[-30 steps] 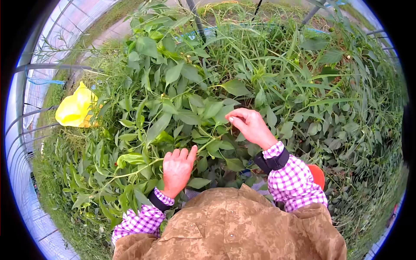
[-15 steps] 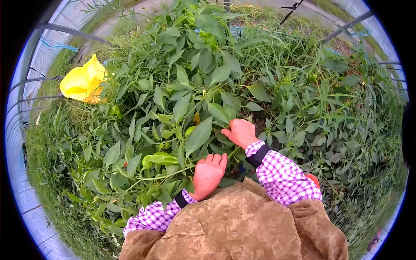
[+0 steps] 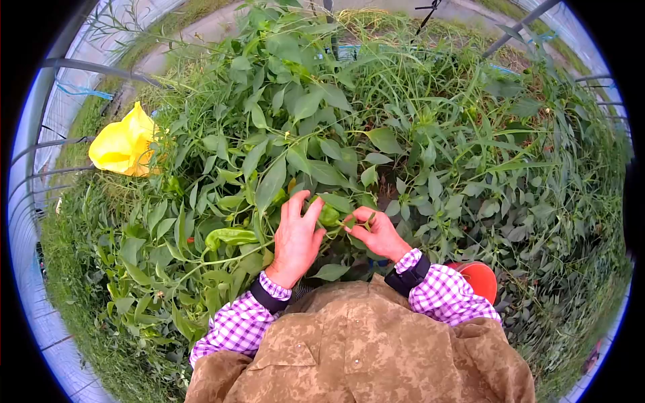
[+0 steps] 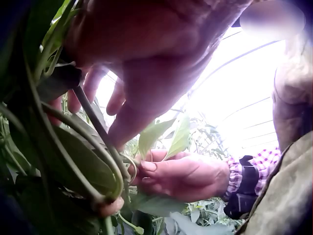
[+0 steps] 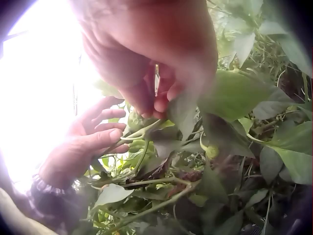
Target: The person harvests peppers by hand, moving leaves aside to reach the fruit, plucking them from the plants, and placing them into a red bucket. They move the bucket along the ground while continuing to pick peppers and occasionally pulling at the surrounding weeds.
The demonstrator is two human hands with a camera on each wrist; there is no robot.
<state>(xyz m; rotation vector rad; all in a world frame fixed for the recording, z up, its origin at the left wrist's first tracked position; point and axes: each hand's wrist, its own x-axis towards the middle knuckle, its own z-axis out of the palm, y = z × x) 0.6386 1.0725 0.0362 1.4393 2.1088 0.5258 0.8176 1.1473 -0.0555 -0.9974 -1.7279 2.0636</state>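
Note:
My left hand (image 3: 295,235) reaches into a pepper plant (image 3: 272,181), its fingers spread loosely beside a green pepper (image 3: 328,215). In the right wrist view its thumb lies along a green branch (image 5: 146,128). Just to the right, my right hand (image 3: 381,236) pinches a thin pepper stem between thumb and fingertips; the left wrist view shows this right hand (image 4: 183,174) from the side, with leaves standing above its fingers. Another long green pepper (image 3: 232,236) hangs left of my left hand, above a slanting branch (image 3: 201,265).
A yellow bag-like thing (image 3: 126,144) sits among the plants at the left. Beside my right forearm stands an orange-red bucket (image 3: 478,281). Grey metal pipes (image 3: 101,69) and netting frame the left side. Dense leaves and tall grass (image 3: 430,107) spread ahead and right.
My left hand has come off the branch and moved up beside the green pepper, fingers spreading. My right hand has lowered slightly, near the left fingertips. The head view has shifted a little.

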